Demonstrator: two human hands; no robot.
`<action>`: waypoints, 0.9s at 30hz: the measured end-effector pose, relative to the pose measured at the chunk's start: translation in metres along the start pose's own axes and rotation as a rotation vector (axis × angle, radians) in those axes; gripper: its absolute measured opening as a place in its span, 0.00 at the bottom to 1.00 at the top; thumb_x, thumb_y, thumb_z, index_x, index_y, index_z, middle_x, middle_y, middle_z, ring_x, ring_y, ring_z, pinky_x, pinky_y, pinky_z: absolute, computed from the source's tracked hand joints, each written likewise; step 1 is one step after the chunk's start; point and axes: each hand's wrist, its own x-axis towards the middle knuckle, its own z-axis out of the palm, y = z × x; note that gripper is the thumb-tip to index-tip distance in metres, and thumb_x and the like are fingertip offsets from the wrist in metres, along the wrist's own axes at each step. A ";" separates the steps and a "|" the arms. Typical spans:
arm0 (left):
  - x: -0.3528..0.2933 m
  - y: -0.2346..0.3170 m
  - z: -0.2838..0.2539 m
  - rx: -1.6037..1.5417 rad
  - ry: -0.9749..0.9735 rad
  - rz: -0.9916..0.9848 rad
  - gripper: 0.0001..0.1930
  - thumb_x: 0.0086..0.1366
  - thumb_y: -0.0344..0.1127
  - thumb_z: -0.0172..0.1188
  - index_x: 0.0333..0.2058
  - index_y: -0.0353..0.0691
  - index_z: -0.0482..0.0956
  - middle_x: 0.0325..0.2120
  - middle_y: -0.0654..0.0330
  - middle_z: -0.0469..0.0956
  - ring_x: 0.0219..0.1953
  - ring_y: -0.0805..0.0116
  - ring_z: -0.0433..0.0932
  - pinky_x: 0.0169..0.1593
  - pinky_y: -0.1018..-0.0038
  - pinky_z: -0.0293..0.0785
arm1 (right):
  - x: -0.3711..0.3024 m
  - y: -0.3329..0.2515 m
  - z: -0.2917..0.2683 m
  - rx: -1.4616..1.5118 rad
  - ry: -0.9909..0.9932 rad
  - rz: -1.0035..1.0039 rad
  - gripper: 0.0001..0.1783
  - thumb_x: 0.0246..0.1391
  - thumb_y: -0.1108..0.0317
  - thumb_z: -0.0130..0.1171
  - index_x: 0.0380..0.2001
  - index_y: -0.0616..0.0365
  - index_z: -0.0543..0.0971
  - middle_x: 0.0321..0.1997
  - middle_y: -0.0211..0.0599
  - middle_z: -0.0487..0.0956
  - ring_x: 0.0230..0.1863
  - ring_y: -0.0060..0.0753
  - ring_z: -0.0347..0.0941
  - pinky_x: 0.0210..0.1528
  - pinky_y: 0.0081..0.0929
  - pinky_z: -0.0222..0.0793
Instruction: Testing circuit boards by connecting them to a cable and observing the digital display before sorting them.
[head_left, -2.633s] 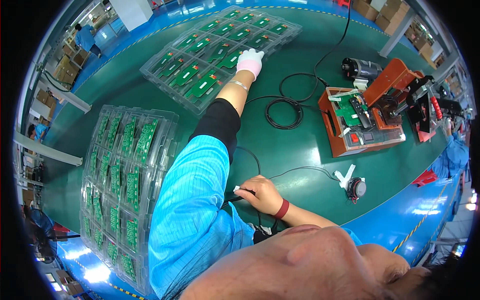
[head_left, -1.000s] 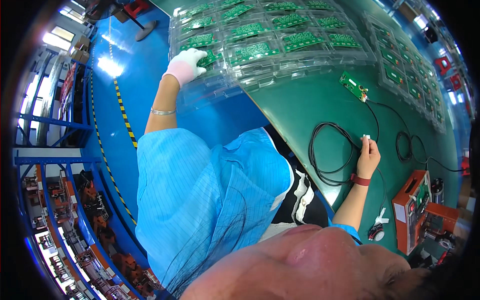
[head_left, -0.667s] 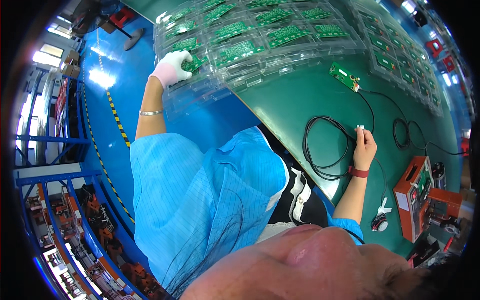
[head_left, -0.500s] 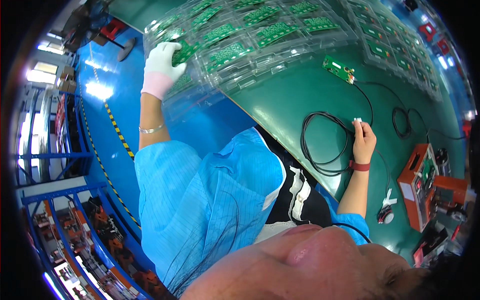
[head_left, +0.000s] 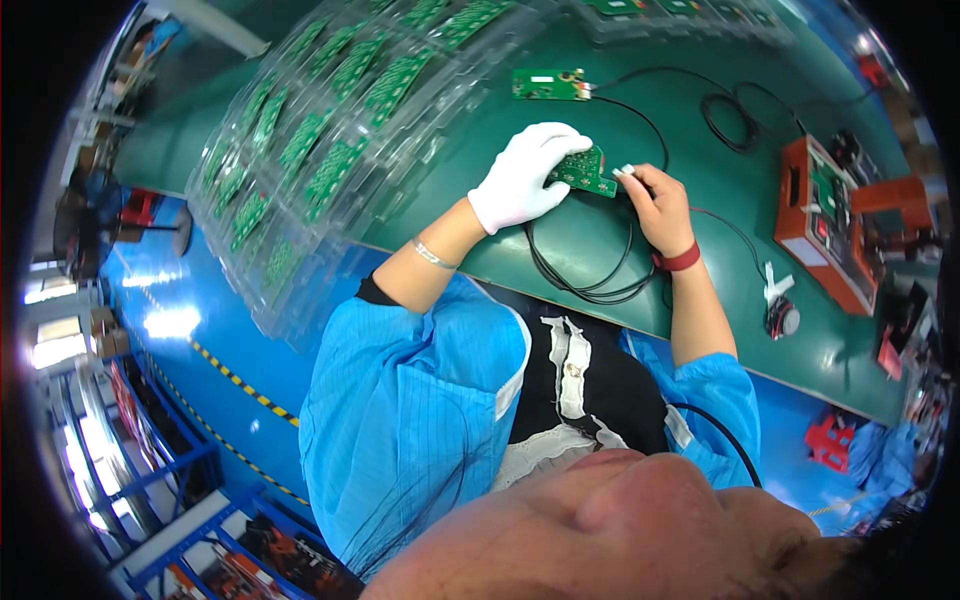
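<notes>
My left hand (head_left: 522, 178), in a white glove, is closed on a green circuit board (head_left: 588, 172) over the green table, gripping its left side. Bare apart from a red wristband, my right hand (head_left: 662, 210) pinches a small white connector (head_left: 624, 170) on a black cable. The connector sits close to the board's right edge; whether the two touch is hard to make out. Below both hands lies the coiled black cable (head_left: 590, 296). Another green circuit board (head_left: 550, 84), wired at its right end, lies flat on the table beyond them.
Stacked clear plastic trays (head_left: 385, 168) with several green boards stand at the left, jutting past the table edge. A second board tray (head_left: 690, 32) is at the far side. On the right stand an orange test fixture (head_left: 800, 245) and a small round part (head_left: 783, 318) with wires.
My left hand has moved right from the trays, bringing a circuit board to my right hand. The right hand still pinches the connector. The view has swung too.
</notes>
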 end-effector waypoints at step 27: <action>-0.003 0.008 0.001 0.131 0.034 0.221 0.30 0.44 0.23 0.65 0.51 0.41 0.79 0.50 0.55 0.76 0.51 0.55 0.75 0.55 0.66 0.72 | -0.005 -0.012 -0.007 -0.075 -0.133 0.014 0.12 0.55 0.71 0.64 0.22 0.66 0.77 0.16 0.27 0.69 0.18 0.22 0.56 0.23 0.21 0.55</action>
